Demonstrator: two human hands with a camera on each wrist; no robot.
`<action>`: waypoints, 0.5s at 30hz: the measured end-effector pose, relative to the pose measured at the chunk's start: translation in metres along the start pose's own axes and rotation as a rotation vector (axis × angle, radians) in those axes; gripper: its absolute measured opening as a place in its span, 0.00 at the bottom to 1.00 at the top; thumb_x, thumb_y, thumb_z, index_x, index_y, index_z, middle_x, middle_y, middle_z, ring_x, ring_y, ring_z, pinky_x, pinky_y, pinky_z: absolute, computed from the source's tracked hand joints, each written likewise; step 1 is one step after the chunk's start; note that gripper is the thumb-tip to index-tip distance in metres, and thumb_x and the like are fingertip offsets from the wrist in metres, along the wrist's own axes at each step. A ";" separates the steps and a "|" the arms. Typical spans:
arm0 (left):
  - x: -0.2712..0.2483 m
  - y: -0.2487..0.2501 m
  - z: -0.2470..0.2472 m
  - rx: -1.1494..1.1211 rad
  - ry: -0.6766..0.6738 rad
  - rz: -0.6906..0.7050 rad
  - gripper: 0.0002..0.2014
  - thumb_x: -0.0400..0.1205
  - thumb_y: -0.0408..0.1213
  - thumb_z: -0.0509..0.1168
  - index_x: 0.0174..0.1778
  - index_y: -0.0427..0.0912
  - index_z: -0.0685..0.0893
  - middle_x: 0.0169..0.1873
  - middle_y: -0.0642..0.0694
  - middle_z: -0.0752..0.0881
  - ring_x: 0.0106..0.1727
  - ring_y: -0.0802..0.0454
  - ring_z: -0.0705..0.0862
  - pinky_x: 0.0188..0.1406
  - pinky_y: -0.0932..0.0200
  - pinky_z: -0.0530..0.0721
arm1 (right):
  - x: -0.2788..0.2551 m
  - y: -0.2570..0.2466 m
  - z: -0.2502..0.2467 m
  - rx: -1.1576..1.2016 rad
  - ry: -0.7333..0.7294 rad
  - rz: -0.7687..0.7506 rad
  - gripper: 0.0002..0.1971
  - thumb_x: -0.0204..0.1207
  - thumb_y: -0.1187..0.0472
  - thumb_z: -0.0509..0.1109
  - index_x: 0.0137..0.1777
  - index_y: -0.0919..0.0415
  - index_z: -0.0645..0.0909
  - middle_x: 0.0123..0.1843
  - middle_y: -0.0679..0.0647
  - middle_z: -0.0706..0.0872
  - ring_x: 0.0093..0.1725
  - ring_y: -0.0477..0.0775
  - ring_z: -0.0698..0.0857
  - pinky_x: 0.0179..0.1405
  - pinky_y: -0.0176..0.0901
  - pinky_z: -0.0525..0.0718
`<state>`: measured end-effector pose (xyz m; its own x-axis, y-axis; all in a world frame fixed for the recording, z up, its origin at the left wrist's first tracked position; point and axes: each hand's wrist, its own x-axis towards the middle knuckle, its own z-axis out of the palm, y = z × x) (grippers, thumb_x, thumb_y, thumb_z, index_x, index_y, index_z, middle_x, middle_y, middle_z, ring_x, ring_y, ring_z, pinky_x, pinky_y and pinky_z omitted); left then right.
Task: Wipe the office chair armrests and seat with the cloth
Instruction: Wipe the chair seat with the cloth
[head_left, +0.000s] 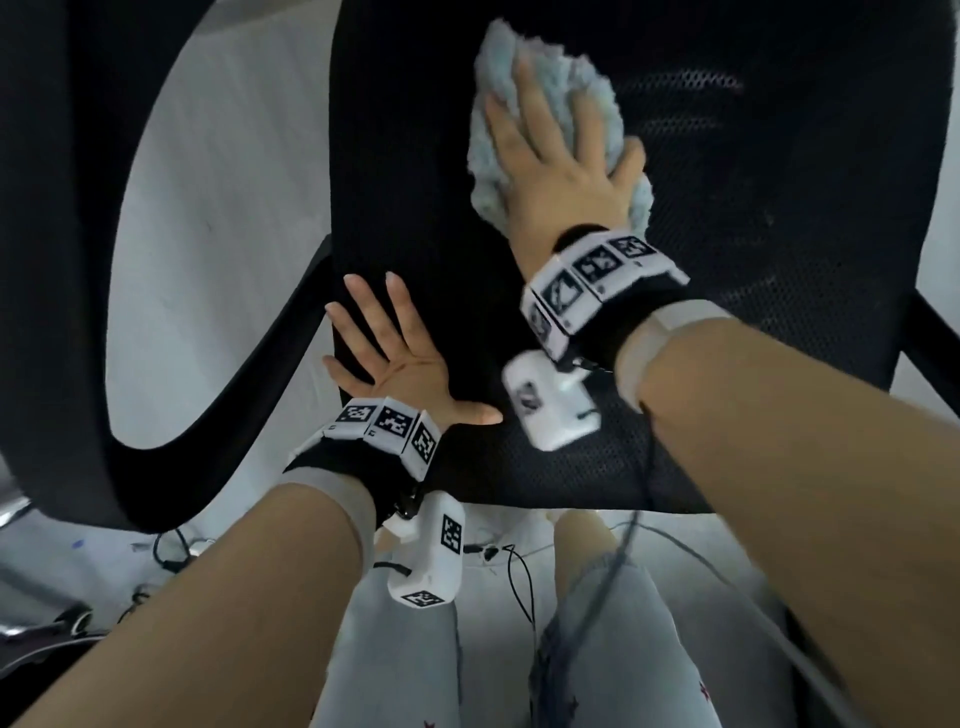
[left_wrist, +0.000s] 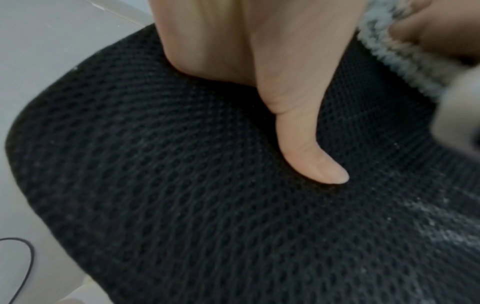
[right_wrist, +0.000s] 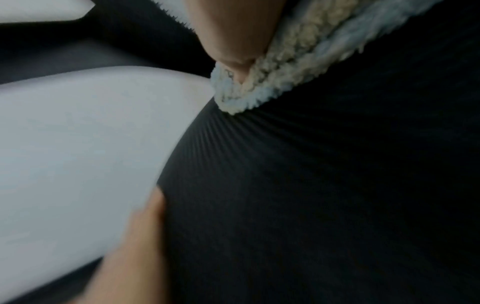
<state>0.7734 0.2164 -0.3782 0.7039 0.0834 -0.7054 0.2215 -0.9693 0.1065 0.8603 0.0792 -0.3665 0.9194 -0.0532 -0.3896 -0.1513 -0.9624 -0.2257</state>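
A black mesh office chair seat (head_left: 727, 322) fills the head view. On its far middle lies a fluffy pale blue cloth (head_left: 582, 88), pressed flat under my right hand (head_left: 550, 150) with the fingers spread over it. My left hand (head_left: 395, 358) rests flat on the seat's left front edge, fingers straight and spread, holding nothing. The left wrist view shows that hand's thumb (left_wrist: 306, 144) lying on the mesh seat (left_wrist: 207, 205), with the cloth (left_wrist: 405, 67) at the upper right. The blurred right wrist view shows the cloth (right_wrist: 291, 67) on the seat (right_wrist: 311, 205).
The chair's curved black left armrest (head_left: 67, 291) loops beside the seat, another black arm strut (head_left: 930, 338) shows at the right. Below is a pale floor (head_left: 218, 208) with thin black cables (head_left: 519, 571) near my legs. Pale dust marks the mesh (left_wrist: 436, 222).
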 end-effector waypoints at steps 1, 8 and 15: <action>-0.001 0.003 0.004 -0.015 0.150 -0.001 0.49 0.77 0.57 0.61 0.77 0.49 0.29 0.81 0.35 0.37 0.81 0.32 0.37 0.74 0.25 0.43 | 0.000 -0.011 0.000 0.061 0.047 0.095 0.37 0.77 0.65 0.58 0.80 0.41 0.45 0.84 0.42 0.42 0.82 0.61 0.46 0.73 0.73 0.49; 0.002 0.001 -0.004 -0.008 -0.034 -0.045 0.70 0.59 0.58 0.76 0.76 0.43 0.24 0.79 0.35 0.29 0.79 0.34 0.29 0.73 0.27 0.36 | -0.049 -0.021 0.019 -0.029 -0.137 -0.312 0.30 0.81 0.53 0.52 0.79 0.41 0.42 0.83 0.39 0.36 0.81 0.57 0.43 0.75 0.69 0.45; 0.006 -0.001 -0.005 -0.001 -0.018 -0.010 0.72 0.45 0.75 0.63 0.61 0.55 0.10 0.77 0.37 0.24 0.73 0.44 0.21 0.72 0.26 0.34 | 0.014 0.015 -0.010 0.089 0.098 0.327 0.39 0.77 0.68 0.58 0.79 0.39 0.42 0.83 0.39 0.38 0.81 0.59 0.44 0.73 0.70 0.50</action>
<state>0.7804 0.2189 -0.3787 0.6892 0.0883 -0.7192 0.2291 -0.9682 0.1007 0.8742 0.0614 -0.3665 0.8470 -0.3845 -0.3671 -0.4706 -0.8635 -0.1814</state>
